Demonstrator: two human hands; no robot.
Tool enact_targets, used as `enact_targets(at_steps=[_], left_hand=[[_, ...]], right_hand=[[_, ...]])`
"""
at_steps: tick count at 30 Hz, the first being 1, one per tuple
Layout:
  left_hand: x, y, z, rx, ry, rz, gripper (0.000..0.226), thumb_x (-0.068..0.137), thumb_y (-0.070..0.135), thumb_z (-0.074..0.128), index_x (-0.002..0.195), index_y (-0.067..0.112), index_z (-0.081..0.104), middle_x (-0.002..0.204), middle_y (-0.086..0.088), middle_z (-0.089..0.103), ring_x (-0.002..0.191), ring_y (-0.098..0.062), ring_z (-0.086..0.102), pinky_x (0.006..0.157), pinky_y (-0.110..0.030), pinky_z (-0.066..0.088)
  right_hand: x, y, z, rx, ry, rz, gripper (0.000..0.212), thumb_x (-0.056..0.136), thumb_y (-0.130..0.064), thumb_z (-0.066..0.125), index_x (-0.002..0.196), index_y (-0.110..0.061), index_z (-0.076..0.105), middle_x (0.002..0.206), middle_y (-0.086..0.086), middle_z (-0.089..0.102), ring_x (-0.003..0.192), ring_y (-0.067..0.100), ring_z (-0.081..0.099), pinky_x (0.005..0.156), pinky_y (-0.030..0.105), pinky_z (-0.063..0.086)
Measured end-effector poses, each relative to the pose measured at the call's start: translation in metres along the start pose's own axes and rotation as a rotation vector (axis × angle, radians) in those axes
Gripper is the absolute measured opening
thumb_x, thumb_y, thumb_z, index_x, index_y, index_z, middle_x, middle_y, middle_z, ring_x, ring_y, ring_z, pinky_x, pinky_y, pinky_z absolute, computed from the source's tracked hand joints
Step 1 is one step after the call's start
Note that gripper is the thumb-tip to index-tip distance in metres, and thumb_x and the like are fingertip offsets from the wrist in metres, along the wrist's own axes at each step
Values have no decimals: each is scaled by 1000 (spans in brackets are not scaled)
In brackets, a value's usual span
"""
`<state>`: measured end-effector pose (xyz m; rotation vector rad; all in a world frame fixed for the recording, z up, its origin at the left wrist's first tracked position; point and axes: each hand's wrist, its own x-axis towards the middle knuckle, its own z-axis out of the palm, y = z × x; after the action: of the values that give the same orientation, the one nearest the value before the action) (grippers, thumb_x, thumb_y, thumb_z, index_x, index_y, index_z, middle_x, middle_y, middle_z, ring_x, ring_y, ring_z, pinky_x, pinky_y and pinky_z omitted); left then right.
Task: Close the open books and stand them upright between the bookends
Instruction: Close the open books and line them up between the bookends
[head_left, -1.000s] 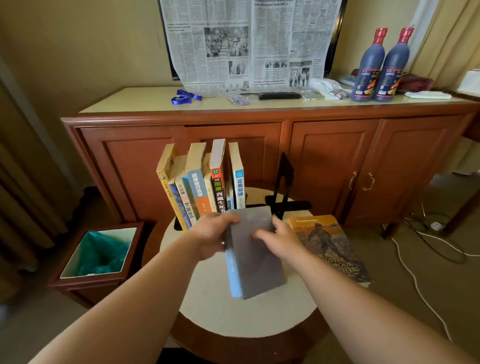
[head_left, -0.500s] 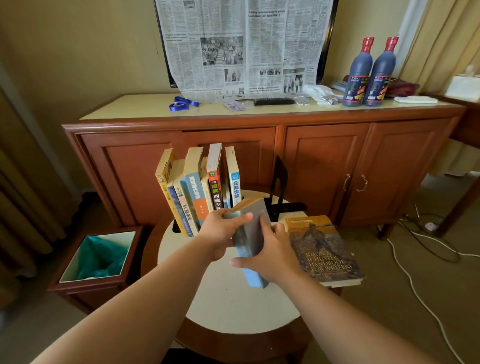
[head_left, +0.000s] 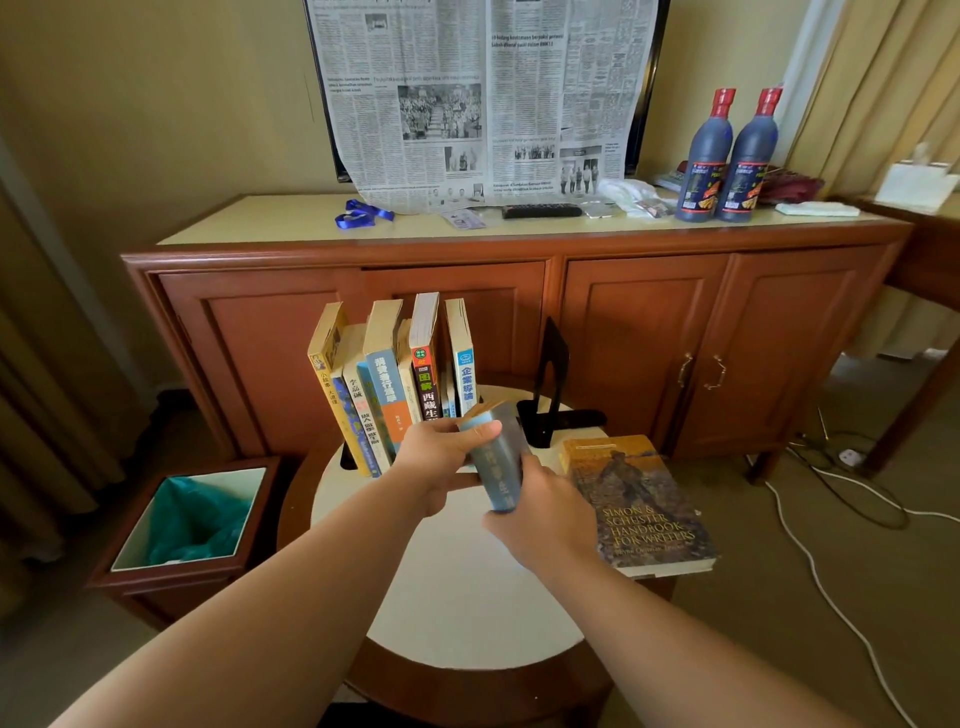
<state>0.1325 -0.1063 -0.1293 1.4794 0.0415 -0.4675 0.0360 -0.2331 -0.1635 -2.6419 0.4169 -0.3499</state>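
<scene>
Both hands pinched the closed grey-blue book (head_left: 496, 462) above the round table (head_left: 457, 597): left hand (head_left: 441, 462) on top, right hand (head_left: 540, 519) underneath. Sliding it into the gap beyond could topple the leaning row of books (head_left: 395, 384) or nudge the black bookend (head_left: 550, 384). A carpeted room lay around.

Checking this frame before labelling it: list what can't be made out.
Head view only:
- Left bookend: mostly hidden behind the standing books.
- Grey-blue book: spine title blurred; lower end covered by the right hand, left side by the left hand.
- Newspaper: top cut off by the frame; text too small.
</scene>
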Motion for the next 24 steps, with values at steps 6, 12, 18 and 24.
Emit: enact_targets(at_steps=[6,12,18,24], left_hand=[[4,-1,-4,16,-38,18,72,79,36,90,141,12,62,123,-8,74,111,-27,72,86,-44,65],[3,-4,-8,66,-96,50,48,92,42,79,134,25,64,125,-1,70,113,-18,69,94,-41,57],[20,-53,-39,469,117,41,36,91,40,80,121,22,73,112,3,73,105,-16,68,95,-36,56],[27,-101,-72,1030,83,57,61,90,41,76,147,31,56,155,6,46,142,-19,43,111,-32,40]], right_hand=[[7,2,-10,-9,-26,9,57,82,-43,73,132,-23,53,111,0,69,94,24,67,72,36,61],[13,10,-19,67,2,79,41,84,-35,71,116,-18,53,102,5,64,85,27,62,61,32,48],[27,17,-21,188,100,100,33,84,-31,73,106,-17,51,97,4,61,82,25,57,58,30,42],[52,18,-14,221,190,106,33,80,-26,74,101,-14,51,80,-1,54,78,30,59,54,32,44]])
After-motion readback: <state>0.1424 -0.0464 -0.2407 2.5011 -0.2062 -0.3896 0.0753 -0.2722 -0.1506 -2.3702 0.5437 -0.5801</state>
